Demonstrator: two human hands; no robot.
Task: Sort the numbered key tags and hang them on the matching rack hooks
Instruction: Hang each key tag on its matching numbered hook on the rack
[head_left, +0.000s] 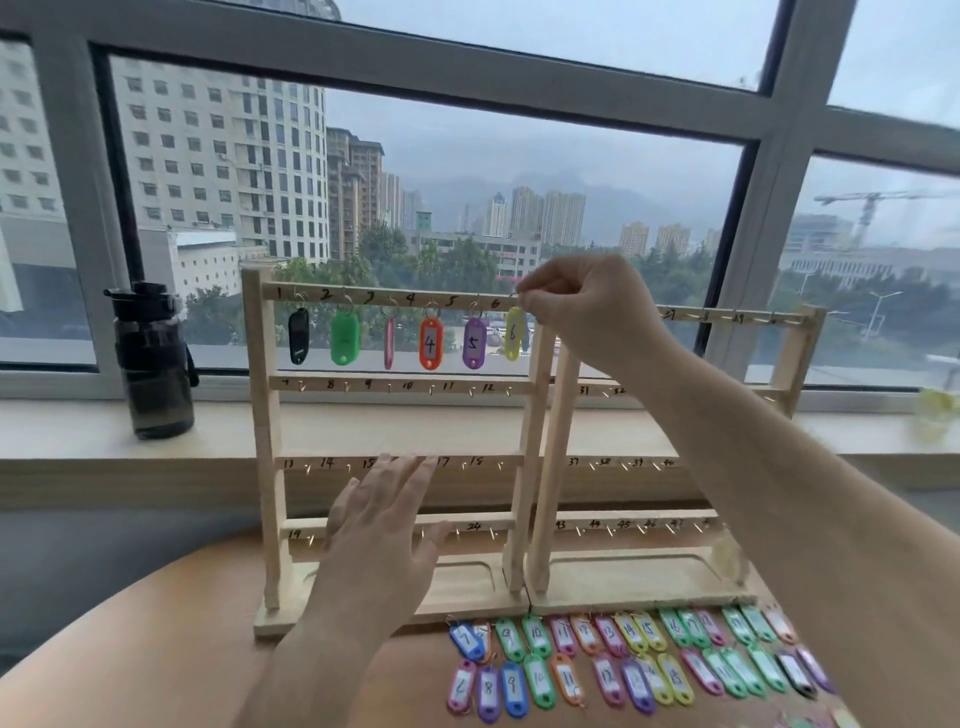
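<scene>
I see the right hand (587, 312) pinching the ring of yellow tag 6 (513, 333) at the top of the rack (265, 415), tag hanging straight below; left hand (384, 530) spread, empty.

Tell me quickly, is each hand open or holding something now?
Left hand: open, fingers spread, holding nothing.
Right hand: pinching the yellow tag by its top, at the rack.

There are two wooden racks, the left rack (266, 415) and the right rack (558, 441), each with four rails. Six key tags (430, 343) hang on one rail. The loose tags (540, 680) on the bench (156, 649) lie in two rows; the blurred right end prevents an exact count. There is one bottle (153, 358).
</scene>
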